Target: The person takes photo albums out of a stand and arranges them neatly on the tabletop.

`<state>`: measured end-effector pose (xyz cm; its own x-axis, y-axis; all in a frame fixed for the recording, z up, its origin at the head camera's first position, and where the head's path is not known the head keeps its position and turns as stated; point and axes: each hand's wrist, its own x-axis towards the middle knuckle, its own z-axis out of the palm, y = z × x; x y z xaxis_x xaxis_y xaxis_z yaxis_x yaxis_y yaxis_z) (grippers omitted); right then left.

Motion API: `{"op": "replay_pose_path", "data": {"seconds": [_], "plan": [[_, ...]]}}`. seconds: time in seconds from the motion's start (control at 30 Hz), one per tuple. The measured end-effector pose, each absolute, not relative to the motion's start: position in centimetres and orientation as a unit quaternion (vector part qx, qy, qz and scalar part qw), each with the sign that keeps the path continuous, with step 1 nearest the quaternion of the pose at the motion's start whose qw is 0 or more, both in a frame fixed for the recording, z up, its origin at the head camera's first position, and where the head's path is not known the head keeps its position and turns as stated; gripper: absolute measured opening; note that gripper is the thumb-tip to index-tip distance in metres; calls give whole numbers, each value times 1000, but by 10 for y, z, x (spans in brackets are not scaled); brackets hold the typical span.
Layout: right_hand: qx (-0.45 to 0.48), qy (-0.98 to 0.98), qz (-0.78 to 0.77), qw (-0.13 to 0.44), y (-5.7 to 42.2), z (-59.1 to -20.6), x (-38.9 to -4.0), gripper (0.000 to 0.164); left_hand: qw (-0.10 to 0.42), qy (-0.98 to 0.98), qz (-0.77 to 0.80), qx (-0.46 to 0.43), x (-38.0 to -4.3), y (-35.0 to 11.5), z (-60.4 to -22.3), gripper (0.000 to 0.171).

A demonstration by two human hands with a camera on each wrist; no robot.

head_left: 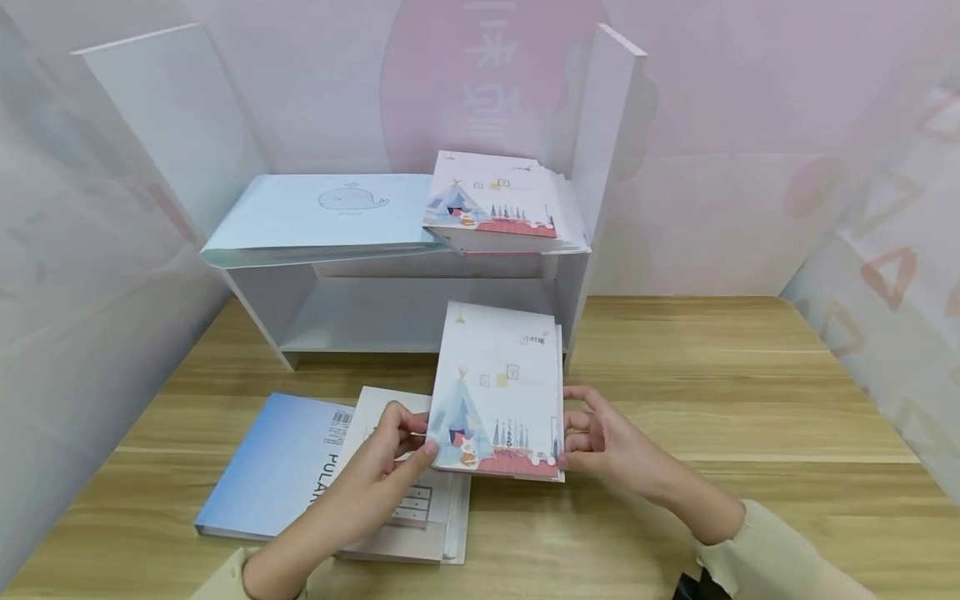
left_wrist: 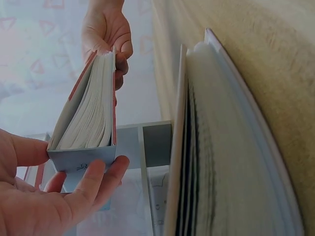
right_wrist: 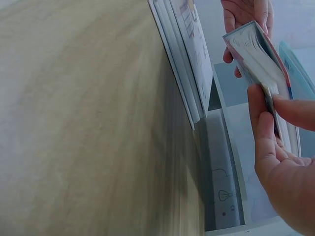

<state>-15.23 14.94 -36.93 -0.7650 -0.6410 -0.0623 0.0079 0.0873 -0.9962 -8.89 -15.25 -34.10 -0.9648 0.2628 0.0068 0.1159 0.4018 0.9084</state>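
Both hands hold a thick white book [head_left: 498,375] with a tent and small animal drawn on its cover, raised above the table in front of the shelf. My left hand [head_left: 386,467] grips its left edge, the spine, with the thumb on one cover and fingers on the other. On the opposite side, my right hand [head_left: 615,442] pinches the open page edge between thumb and fingers. In the left wrist view the pages [left_wrist: 88,118] fan slightly between the covers. Below my left hand lie a whitish book [head_left: 397,533] and a blue book [head_left: 262,467], overlapping.
A white shelf unit [head_left: 420,304] stands at the back of the wooden table [head_left: 712,367]. On its top lie a pale blue whale-print binder [head_left: 300,208] and a stack of books [head_left: 491,196] with the same tent design, beside the upright right panel [head_left: 603,117].
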Motion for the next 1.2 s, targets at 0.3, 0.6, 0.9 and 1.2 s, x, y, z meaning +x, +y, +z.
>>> {"op": "replay_pose_path", "data": {"seconds": [0.3,0.6,0.9,1.2], "plan": [[-217,685,-637,278,157,-371,-144,76,85,837,523,137,-83,-151,-348,25],[-235,667,-643,293,162,-376,-139,74,91,843,512,137,-82,-149,-355,27],[-209,687,-624,309,169,-377,-128,74,128,823,531,156,-81,-147,-360,27],[-194,661,-643,336,176,-384,-121,76,178,802,546,165,-79,-145,-365,27]]}}
